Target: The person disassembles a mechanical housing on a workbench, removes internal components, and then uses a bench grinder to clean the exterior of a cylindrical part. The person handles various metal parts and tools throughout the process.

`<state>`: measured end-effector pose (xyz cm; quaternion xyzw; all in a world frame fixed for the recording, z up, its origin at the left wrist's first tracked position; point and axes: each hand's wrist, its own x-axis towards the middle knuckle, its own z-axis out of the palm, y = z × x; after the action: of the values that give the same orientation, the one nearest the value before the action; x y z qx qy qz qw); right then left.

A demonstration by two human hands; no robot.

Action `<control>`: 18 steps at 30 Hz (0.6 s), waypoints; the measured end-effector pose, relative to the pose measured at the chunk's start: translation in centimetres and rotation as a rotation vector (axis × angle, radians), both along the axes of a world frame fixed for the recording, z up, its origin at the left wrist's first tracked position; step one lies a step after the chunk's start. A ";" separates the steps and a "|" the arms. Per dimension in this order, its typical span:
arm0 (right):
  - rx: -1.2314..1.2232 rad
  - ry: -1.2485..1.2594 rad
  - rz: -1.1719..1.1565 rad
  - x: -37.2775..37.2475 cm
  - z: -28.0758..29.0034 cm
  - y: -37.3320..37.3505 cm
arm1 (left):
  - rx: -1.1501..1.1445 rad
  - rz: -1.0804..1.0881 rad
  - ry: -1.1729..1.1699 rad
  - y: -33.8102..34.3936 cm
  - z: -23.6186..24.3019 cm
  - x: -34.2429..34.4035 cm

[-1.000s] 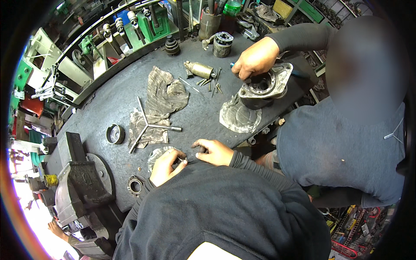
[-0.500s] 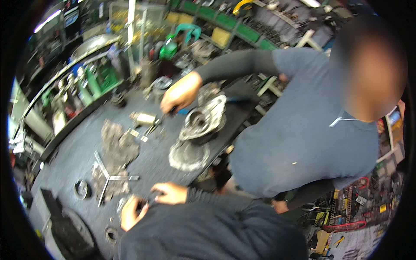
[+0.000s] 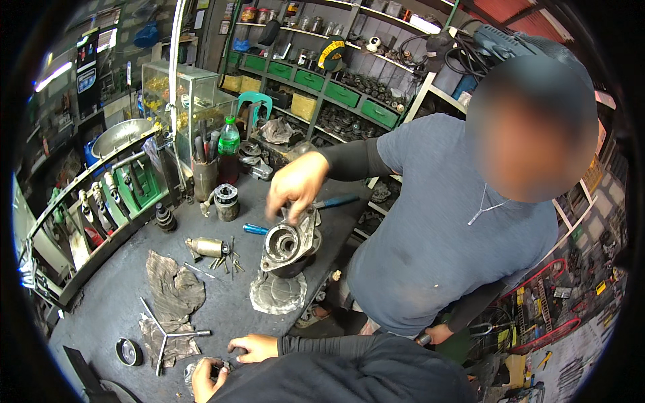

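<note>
At the bench's near edge, my left hand (image 3: 207,381) is curled round a small shiny part, mostly hidden by the fingers. My right hand (image 3: 255,348) rests beside it, fingers loosely stretched and nothing visible in them. Just beyond lies a three-armed metal wrench (image 3: 165,336), partly on a dirty grey rag (image 3: 176,289). A black ring (image 3: 128,351) sits left of it. Across the bench, a co-worker's hand (image 3: 299,187), blurred, hovers over a metal housing (image 3: 304,240) with a round bore. A blue-handled tool (image 3: 255,229) lies against the housing.
A metal cylinder (image 3: 208,247) lies by several loose bolts (image 3: 232,262). A slotted metal part (image 3: 226,203) stands further back, near a green-topped bottle (image 3: 229,144). A curved tool rack (image 3: 101,201) borders the left. The co-worker (image 3: 443,221) stands at the right edge.
The view has tilted up, showing more shelves. The co-worker's hand has moved from beside the housing to above its far end. My hands keep about the same pose.
</note>
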<state>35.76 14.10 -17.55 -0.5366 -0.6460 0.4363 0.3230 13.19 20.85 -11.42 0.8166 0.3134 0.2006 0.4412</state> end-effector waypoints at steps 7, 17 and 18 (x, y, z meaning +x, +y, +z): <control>0.057 0.003 -0.045 0.5 -1.3 0.0 | 0.032 -0.054 -0.051 0.4 -1.1 1.1; 1.655 0.064 -1.074 12.3 28.3 -8.3 | 0.044 -0.077 -0.013 -1.2 4.2 1.1; 1.860 -0.058 -1.093 13.4 31.0 -9.3 | 0.036 -0.092 0.020 -0.8 3.8 0.4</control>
<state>49.12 4.77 13.50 -0.3067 -0.4045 -0.4418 0.7397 13.55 20.04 -7.60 0.8399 0.2764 0.1776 0.4321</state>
